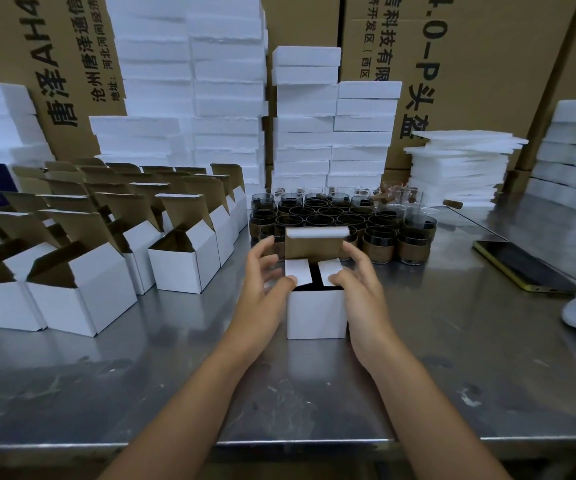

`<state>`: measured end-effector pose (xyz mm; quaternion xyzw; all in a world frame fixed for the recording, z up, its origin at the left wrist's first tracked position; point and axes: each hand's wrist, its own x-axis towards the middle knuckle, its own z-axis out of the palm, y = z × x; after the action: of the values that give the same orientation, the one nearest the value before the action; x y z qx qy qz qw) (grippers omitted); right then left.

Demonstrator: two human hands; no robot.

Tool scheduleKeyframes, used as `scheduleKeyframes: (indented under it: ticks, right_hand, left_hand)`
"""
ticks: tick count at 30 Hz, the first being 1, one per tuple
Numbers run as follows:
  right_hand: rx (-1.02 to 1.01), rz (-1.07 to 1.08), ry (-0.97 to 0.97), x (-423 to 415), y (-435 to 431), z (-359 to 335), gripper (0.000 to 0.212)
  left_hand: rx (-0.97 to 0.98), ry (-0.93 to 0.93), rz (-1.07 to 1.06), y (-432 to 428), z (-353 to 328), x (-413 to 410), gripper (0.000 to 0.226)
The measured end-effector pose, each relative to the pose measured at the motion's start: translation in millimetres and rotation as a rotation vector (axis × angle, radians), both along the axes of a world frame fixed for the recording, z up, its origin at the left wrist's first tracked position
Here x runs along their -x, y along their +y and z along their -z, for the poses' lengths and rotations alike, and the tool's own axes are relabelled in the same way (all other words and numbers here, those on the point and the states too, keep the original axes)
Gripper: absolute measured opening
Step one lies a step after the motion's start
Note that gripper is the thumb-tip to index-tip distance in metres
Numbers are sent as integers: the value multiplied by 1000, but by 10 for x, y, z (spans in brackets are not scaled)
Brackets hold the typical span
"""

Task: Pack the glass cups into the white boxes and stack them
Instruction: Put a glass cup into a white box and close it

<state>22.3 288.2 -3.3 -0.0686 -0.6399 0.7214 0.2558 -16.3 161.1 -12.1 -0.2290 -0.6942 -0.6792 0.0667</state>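
The white box (pixel 316 315) stands on the metal table (pixel 452 358), right between our two hands. Our left hand (pixel 266 271) and right hand (pixel 358 273) sit one on each side, fingers loose and spread by the raised lid (pixel 314 244). Each thumb pushes a small side flap down. We grip nothing. The glass cups (pixel 343 216) stand just behind the box.

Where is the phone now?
In the head view, the phone lies on the right side of the metal table, just right of the glass cups.
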Motion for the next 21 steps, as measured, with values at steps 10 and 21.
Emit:
scheduleKeyframes:
  ticks: [10, 21]
  right_hand:
    - [103, -2, -50, -15, -15, -9, 28]
    - [-202, 16, 144, -80, -100, 41, 39]
  left_hand:
    - [62, -21, 60, -33, -1, -33, 34]
    - [16, 52, 69, -23, -3, -86, 35]
